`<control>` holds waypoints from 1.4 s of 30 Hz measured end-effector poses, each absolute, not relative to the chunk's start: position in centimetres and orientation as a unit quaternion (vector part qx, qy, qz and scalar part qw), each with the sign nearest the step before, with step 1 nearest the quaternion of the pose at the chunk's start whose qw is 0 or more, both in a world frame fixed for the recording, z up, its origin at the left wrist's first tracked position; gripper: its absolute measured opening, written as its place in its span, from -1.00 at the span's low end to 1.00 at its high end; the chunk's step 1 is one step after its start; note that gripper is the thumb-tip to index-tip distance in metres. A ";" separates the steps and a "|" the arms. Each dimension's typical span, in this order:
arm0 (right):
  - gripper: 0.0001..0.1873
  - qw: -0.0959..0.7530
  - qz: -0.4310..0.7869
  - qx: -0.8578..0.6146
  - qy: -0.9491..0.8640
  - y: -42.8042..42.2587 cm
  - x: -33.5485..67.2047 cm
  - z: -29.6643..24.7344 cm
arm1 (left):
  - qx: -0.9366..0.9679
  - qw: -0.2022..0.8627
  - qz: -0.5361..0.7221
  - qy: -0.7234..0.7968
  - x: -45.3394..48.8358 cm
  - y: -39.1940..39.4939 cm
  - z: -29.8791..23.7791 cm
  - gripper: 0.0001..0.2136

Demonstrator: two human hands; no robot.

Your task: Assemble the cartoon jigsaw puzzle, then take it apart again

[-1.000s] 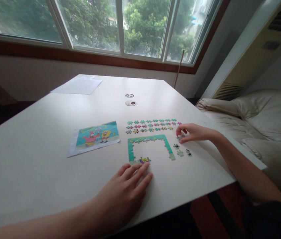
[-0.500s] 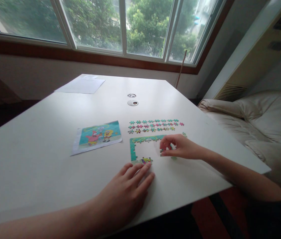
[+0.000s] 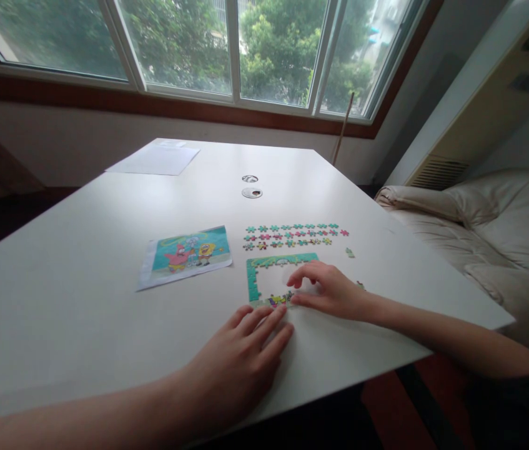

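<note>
A partly built jigsaw frame (image 3: 264,265) with a teal border lies on the white table (image 3: 81,250). My left hand (image 3: 240,362) rests flat, fingers spread, just below the frame's bottom left corner. My right hand (image 3: 327,290) sits over the frame's lower right part, thumb and fingers pinched at the bottom edge beside the coloured corner pieces (image 3: 277,300). What it pinches is hidden. Rows of loose pieces (image 3: 295,234) lie beyond the frame. A single piece (image 3: 350,252) lies to the right.
A reference picture (image 3: 188,256) with cartoon figures lies left of the frame. A sheet of paper (image 3: 154,160) sits at the far left corner. Two round cable holes (image 3: 252,192) are mid-table. A cream cushion (image 3: 503,231) lies right of the table edge.
My right hand came from the loose pieces at the right, across the frame, down to its bottom edge. My left hand stayed put.
</note>
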State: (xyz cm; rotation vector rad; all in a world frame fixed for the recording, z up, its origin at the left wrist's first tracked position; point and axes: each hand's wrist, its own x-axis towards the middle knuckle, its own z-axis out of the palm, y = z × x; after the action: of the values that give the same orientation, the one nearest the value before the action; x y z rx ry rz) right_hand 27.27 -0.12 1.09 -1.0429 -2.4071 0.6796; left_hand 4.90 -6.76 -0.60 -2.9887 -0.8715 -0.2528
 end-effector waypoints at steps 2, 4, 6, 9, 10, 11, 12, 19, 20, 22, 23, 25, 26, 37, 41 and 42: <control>-0.86 0.219 0.230 -0.373 -0.872 -0.2 27.4 1.1 | -0.957 0.009 -0.080 -0.279 4.9 -6.8 -0.5 -0.66; -0.89 0.225 0.211 -0.362 -0.880 -0.2 27.6 1.0 | -0.956 0.009 -0.080 -0.281 4.9 -6.9 -0.4 -0.66; -0.90 0.226 0.195 -0.349 -0.888 -0.3 27.6 0.8 | -0.956 0.009 -0.080 -0.282 5.0 -6.9 -0.3 -0.67; -0.90 0.220 0.187 -0.337 -0.896 -0.3 27.6 0.5 | -0.956 0.008 -0.080 -0.283 5.0 -6.9 -0.2 -0.67; -0.90 0.217 0.186 -0.336 -0.897 -0.2 27.6 0.5 | -0.956 0.007 -0.078 -0.284 5.0 -6.9 -0.2 -0.67; -0.90 0.214 0.186 -0.335 -0.898 -0.2 27.6 0.4 | -0.955 0.006 -0.078 -0.286 5.1 -6.8 -0.2 -0.67; -0.90 0.213 0.185 -0.335 -0.899 -0.2 27.6 0.4 | -0.955 0.005 -0.077 -0.286 5.1 -6.8 -0.2 -0.66; -0.88 0.201 0.166 -0.332 -0.907 -0.1 27.6 0.2 | -0.956 0.001 -0.074 -0.283 5.0 -6.9 -0.3 -0.66; -0.88 0.198 0.169 -0.330 -0.907 -0.1 27.6 0.3 | -0.956 0.002 -0.074 -0.282 5.0 -6.9 -0.3 -0.66; -0.86 0.198 0.183 -0.323 -0.907 0.1 27.7 0.8 | -0.956 0.005 -0.072 -0.283 5.0 -6.9 -0.4 -0.66; -0.85 0.202 0.191 -0.318 -0.906 0.2 27.8 1.2 | -0.957 0.005 -0.071 -0.282 5.0 -6.8 -0.4 -0.66; -0.81 0.213 0.204 -0.319 -0.901 0.7 28.5 2.3 | -0.957 0.008 -0.068 -0.281 5.0 -6.8 -0.3 -0.66; -0.79 0.214 0.208 -0.326 -0.897 1.0 29.0 3.0 | -0.958 0.011 -0.066 -0.279 5.0 -6.7 -0.3 -0.65; -0.65 0.033 0.282 -0.430 -0.857 4.0 36.8 6.1 | -0.963 0.069 -0.049 -0.255 5.3 -7.1 0.4 -0.65; -0.66 -0.007 0.271 -0.453 -0.850 4.5 37.1 5.1 | -0.958 0.092 -0.060 -0.265 6.0 -7.3 0.7 -0.69; -0.67 -0.013 0.272 -0.452 -0.849 4.6 37.0 5.0 | -0.957 0.097 -0.065 -0.267 6.1 -7.4 0.7 -0.70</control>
State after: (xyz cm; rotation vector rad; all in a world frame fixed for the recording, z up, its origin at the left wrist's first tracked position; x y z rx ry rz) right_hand 37.04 4.59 4.96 -1.4320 -2.6907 0.8608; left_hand 6.15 -7.36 0.69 -2.8326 -0.7911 -0.1925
